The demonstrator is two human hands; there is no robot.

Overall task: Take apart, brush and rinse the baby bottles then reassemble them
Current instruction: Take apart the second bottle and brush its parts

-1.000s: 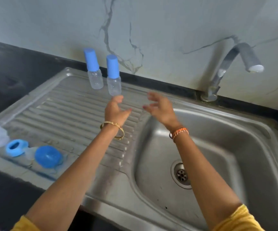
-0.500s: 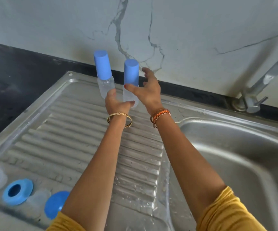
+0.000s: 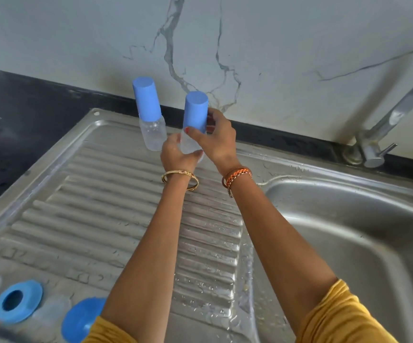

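Baby bottles stand at the far end of a wet steel drainboard, and both hands grip the right-hand one.

Nearest, at the drainboard's front left edge, lie loose parts: a blue screw ring, a blue dome cap partly hidden by the yellow sleeve, and blurred clear pieces beside them that I cannot identify. Water beads on the ridges by the sink basin. Farther out, the left hand, with a gold bangle on its wrist, wraps the clear body of the right bottle, while the right hand, wearing an orange braided band, pinches its blue cap at the lower rim. Just to the left, the second capped bottle stands upright, untouched. Beyond are the black counter strip, the marbled wall and, at right, the tap.
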